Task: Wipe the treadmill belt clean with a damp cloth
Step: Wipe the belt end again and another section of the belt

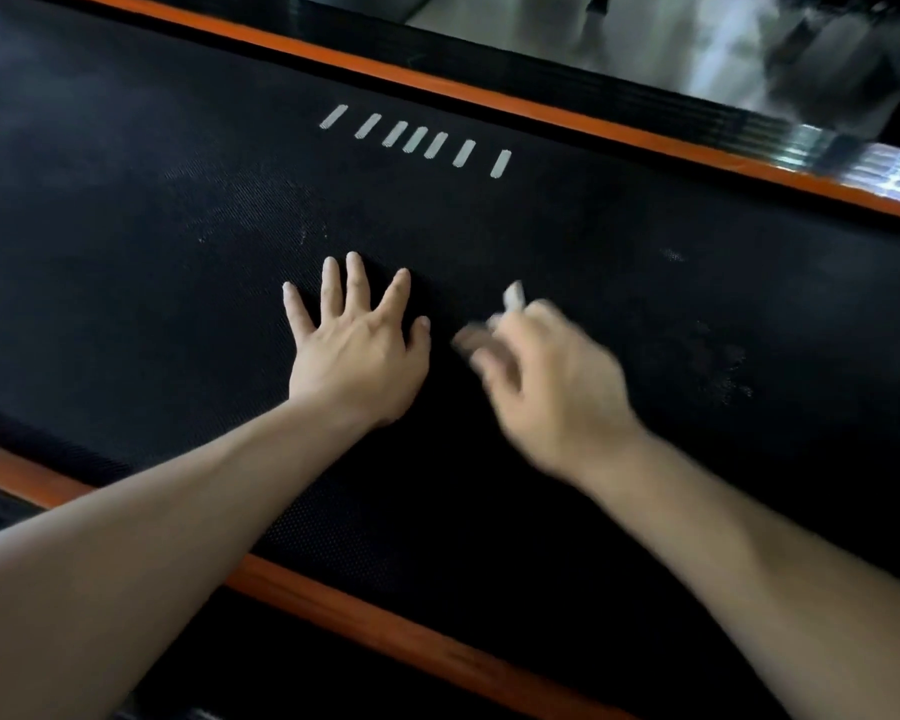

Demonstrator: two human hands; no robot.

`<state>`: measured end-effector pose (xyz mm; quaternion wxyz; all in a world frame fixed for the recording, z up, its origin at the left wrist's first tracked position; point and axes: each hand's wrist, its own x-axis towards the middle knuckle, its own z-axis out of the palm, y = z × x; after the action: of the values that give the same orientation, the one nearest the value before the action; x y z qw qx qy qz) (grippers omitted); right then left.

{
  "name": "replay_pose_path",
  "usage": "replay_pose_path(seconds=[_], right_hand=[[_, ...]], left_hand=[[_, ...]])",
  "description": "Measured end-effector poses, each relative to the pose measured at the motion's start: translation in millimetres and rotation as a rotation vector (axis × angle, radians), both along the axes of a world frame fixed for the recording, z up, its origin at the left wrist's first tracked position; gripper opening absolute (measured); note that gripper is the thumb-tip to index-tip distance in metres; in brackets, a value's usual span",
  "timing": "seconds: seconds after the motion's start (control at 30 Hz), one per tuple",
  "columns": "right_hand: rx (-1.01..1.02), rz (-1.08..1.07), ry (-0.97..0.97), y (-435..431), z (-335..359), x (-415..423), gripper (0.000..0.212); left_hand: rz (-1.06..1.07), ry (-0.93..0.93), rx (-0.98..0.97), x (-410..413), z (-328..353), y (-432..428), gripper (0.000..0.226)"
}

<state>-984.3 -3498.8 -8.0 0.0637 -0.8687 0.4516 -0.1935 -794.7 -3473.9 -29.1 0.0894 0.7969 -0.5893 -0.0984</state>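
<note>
The black textured treadmill belt fills the view, with pale dusty smudges at the middle left and at the right. My left hand lies flat on the belt with its fingers spread. Just to its right, my right hand is blurred by motion, its fingers curled above the belt. A small bit of white cloth sticks out past those fingers; blur hides the rest of it.
Orange side strips run along the belt's far edge and near edge. A row of several short white dashes is printed on the belt. Shiny floor and a dark ribbed rail lie beyond the far strip.
</note>
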Motion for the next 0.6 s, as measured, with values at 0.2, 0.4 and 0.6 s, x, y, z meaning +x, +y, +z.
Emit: replay_pose_path(seconds=[0.2,0.4,0.6], right_hand=[[0.013,0.032,0.052,-8,5,-40,0.037],[0.005,0.123,0.014,52,0,-35,0.03],[0.004,-0.169,0.074,-21,6,-73,0.035]], left_hand=[[0.001,0.007,-0.014,0,2,1,0.062],[-0.024,0.024,-0.058,0,2,6,0.057],[-0.064,0.057,-0.03,-19,8,11,0.054]])
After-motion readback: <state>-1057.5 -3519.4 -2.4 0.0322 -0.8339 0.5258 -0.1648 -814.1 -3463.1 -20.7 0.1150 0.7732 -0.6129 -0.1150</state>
